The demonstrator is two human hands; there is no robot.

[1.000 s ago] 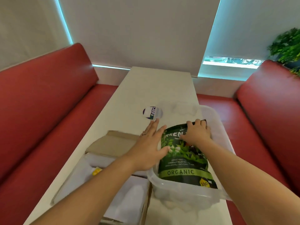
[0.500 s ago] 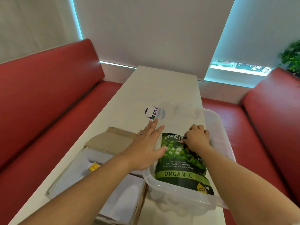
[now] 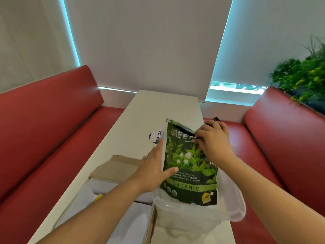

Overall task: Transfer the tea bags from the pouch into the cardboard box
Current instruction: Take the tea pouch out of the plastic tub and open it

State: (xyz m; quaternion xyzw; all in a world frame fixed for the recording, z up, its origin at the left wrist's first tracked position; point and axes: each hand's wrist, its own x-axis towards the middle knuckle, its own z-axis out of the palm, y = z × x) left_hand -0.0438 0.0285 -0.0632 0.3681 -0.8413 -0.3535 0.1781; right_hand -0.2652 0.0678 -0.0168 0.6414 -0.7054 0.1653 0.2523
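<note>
A dark green tea pouch (image 3: 190,166) marked ORGANIC stands upright in a clear plastic tub (image 3: 197,215) on the white table. My right hand (image 3: 213,140) grips the pouch's top right edge, fingers curled over it. With straight fingers, my left hand (image 3: 154,166) lies flat against the pouch's left side, thumb across its front. The open cardboard box (image 3: 116,169), lined with white plastic, sits to the left of the tub, under my left forearm. A small yellow item (image 3: 98,197) shows inside the box. No tea bags are visible.
A round white-and-blue sticker (image 3: 155,137) lies on the table (image 3: 158,106) beyond the tub. Red benches (image 3: 44,131) run along both sides. A green plant (image 3: 302,76) stands at the far right, behind the right bench.
The pouch lay flat in the tub; now it stands upright, lifted by my right hand at its top. My left hand has stayed against its left side.
</note>
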